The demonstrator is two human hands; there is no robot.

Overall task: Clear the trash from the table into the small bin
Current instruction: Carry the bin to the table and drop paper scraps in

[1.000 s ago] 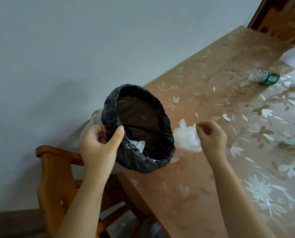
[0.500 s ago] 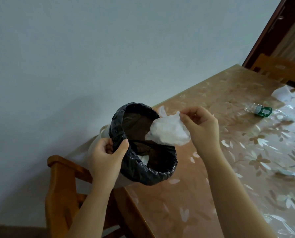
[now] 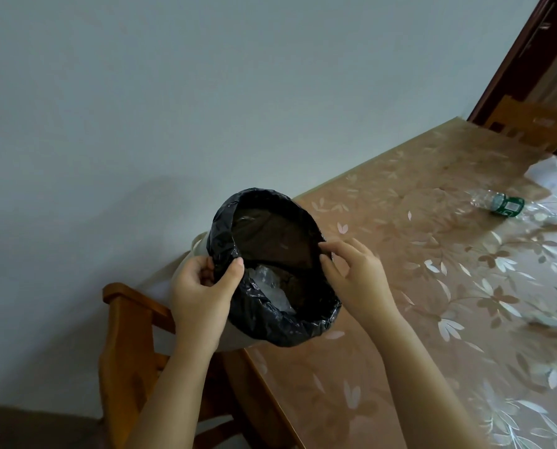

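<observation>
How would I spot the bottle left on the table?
Start at the long table with the flowery cover. Follow it to its far end, toward the doorway. The clear crushed bottle lies on its side there, the only thing wearing a green label.

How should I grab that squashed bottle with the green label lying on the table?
Grip the plastic bottle across its middle, by the green label, coming down from above. It lies flat on its side on the table with open space around it, so fingers can close over its narrow width.
</observation>
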